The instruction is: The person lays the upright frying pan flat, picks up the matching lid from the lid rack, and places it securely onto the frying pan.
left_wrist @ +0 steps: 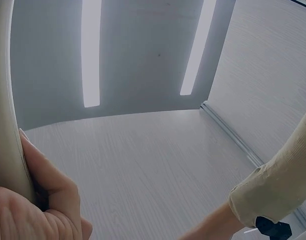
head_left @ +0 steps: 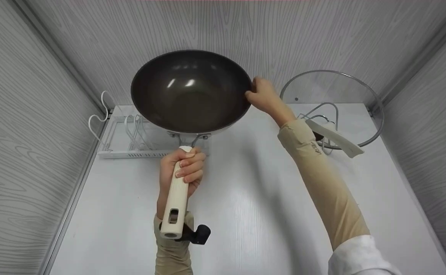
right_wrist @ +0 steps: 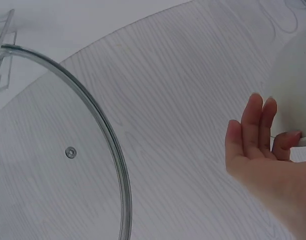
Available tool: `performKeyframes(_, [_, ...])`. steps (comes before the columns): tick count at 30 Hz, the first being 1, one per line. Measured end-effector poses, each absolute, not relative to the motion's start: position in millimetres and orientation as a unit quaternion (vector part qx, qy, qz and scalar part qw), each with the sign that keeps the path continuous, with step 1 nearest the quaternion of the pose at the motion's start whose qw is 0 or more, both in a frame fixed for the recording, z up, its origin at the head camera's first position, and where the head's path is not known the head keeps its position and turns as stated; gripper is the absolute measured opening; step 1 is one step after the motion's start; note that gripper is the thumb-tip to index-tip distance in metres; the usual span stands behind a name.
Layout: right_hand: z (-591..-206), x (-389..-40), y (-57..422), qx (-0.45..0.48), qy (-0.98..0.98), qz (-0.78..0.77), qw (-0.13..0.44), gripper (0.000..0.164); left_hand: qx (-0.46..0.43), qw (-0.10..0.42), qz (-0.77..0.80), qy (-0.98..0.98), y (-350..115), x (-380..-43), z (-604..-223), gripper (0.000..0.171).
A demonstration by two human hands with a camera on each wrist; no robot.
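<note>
A wok (head_left: 192,91) with a dark, shiny inside is held up in the head view, its open side toward me. Its long cream handle (head_left: 176,194) points down toward me, and my left hand (head_left: 190,168) grips the upper part, fingers wrapped round it. On the wok's right edge, my right hand (head_left: 264,94) pinches the rim. The right wrist view shows the fingers (right_wrist: 252,120) of that hand against the wok's pale outer wall (right_wrist: 295,95). Close up in the left wrist view, the handle (left_wrist: 8,100) runs past the left thumb.
A clear glass lid (head_left: 379,110) with a metal rim leans upright at the right on a wire stand (head_left: 335,110), a cream handle-like piece (head_left: 341,141) before it. Behind the wok at left lies a white wire rack (head_left: 112,154). Grain-patterned walls (head_left: 47,152) enclose the white table (head_left: 238,229).
</note>
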State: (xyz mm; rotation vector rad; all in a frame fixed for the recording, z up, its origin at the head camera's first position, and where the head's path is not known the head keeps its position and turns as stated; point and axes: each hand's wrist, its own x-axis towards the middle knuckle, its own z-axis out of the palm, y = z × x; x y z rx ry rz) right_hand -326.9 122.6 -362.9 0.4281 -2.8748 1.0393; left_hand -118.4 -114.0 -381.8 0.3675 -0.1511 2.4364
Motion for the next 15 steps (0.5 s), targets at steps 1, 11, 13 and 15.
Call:
performKeyframes(1, [-363.1,-326.2,123.0,0.141,-0.928,0.344,0.038,0.010,0.142,0.333,0.930,-0.060,-114.4,-118.2,-381.6,0.011])
performKeyframes(11, [-358.9,-318.9,133.9,0.148,-0.901,0.398,0.086,0.008,0.148,0.348,0.922,-0.079,-116.2,-117.1,-376.2,0.009])
performKeyframes(13, [-358.0,-316.2,136.9,0.144,-0.898,0.405,0.097,0.008,0.150,0.351,0.920,-0.085,-116.5,-117.0,-375.8,0.008])
performKeyframes(15, [-357.3,-313.2,139.7,0.141,-0.892,0.415,0.110,0.009,0.155,0.353,0.918,-0.090,-116.6,-116.7,-376.1,0.007])
